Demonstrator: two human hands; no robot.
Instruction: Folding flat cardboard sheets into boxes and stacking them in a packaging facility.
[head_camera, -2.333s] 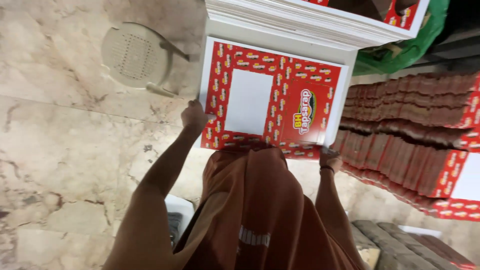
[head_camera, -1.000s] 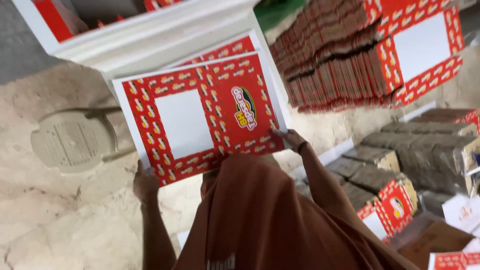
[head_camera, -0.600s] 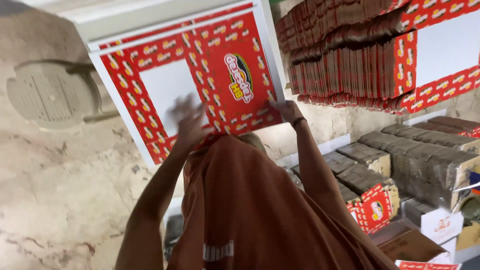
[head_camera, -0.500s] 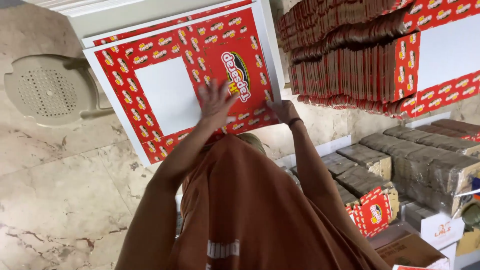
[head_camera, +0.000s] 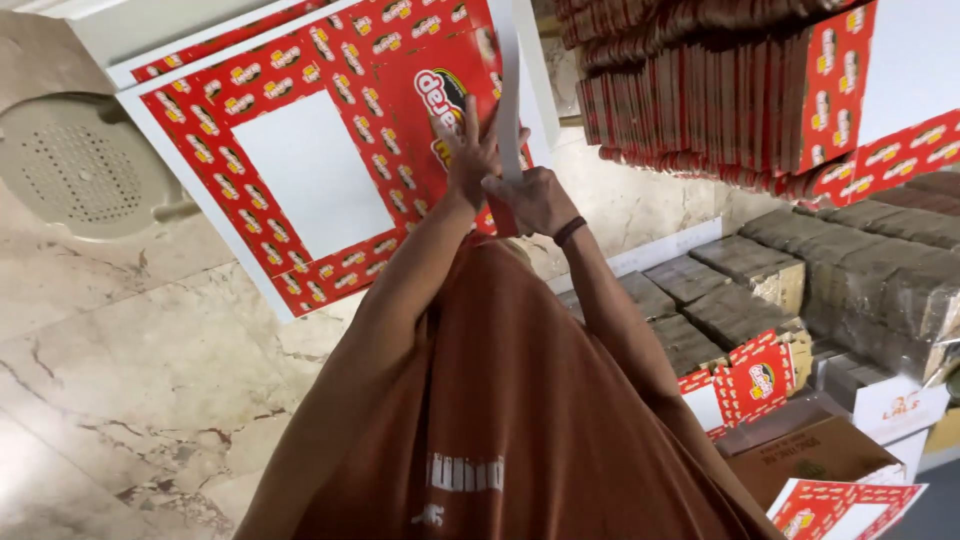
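Left hand (head_camera: 468, 150): fingers spread, flat vs. the printed face of the carton (head_camera: 300, 170), by its right side; pressing, not gripping.
Right hand (head_camera: 535, 200): closed round the lower end of the carton's flap (head_camera: 506, 90), thumb + fingers pinching it.
Carton: flat red-and-white blank w/ a blank white square in the middle, held up in front of the person, tilted; far edge near a white ledge (head_camera: 150, 25) at top.
Flap: white side showing, folded up edge-on along the carton's right side.
Floor (head_camera: 120, 370): beige marble, under the carton's near corner.
Stool (head_camera: 85, 165): round beige plastic seat w/ holes, on floor left of the carton, part hidden by it.
Stack (head_camera: 720, 90): more flat red blanks standing on edge, right of the hands, well apart.
Bundles (head_camera: 800, 270): brown wrapped packs in rows along the wall base, right.
Box (head_camera: 810, 450): brown, open, near right bottom; small red blank (head_camera: 745, 385) just beside.
Clothing: brown top, dark band on right wrist.
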